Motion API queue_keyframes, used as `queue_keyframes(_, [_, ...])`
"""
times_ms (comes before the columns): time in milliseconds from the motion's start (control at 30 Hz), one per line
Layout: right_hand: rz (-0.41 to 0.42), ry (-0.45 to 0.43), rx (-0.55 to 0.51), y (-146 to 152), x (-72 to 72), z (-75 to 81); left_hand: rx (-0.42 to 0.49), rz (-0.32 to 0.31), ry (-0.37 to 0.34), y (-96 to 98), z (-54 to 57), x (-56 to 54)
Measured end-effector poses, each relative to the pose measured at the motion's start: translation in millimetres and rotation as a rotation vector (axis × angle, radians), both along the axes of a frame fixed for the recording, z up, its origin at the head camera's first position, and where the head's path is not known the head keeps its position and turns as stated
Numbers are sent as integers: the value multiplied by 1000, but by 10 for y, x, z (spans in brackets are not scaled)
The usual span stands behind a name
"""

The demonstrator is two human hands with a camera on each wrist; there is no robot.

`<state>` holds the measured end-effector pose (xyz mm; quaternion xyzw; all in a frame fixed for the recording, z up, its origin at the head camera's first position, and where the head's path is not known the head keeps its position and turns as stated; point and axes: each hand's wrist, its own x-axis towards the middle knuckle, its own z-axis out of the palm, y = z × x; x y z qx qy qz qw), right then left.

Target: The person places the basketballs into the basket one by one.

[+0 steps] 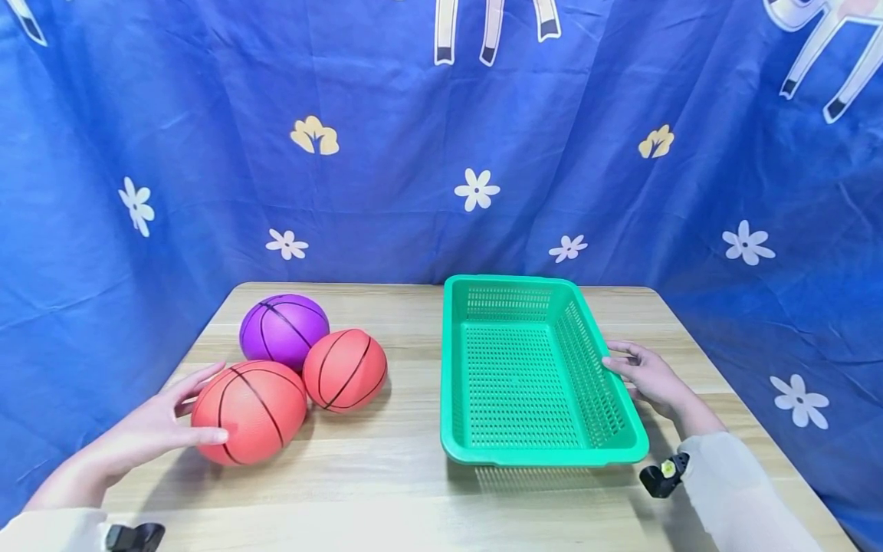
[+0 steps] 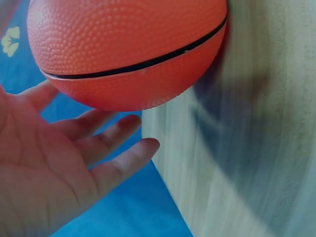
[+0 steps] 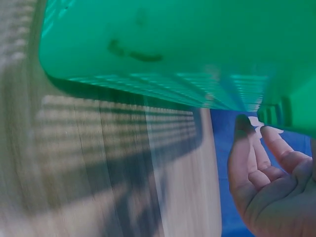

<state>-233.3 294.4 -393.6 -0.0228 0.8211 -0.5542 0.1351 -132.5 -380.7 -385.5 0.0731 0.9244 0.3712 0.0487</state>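
Three toy basketballs sit together on the left of the table in the head view: a purple basketball (image 1: 284,331) behind, a smaller red basketball (image 1: 345,371) and a larger red basketball (image 1: 257,418) in front. My left hand (image 1: 155,422) is at the left side of the larger red ball, thumb over its front. In the left wrist view its fingers (image 2: 123,168) are spread and relaxed beside the ball. On the right stands a green perforated basket (image 1: 517,383) with nothing in it. My right hand (image 1: 651,377) holds its right rim, thumb on top, fingers beneath.
The wooden table (image 1: 386,491) has its back edge near a blue curtain (image 1: 386,184) with printed flowers. That curtain also hangs at both sides. A strip of tabletop separates the balls from the basket.
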Motion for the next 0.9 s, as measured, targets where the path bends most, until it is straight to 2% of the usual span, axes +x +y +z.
queue_keyframes(333, [-31, 1, -4, -47, 25, 58, 110, -9, 34, -23, -109, -9])
queue_keyframes(533, [-42, 0, -5, -58, 23, 64, 168, -21, 85, -15, -139, 0])
queue_keyframes(900, [-42, 6, 4, -58, 23, 61, 149, -61, 183, -89, -167, 1])
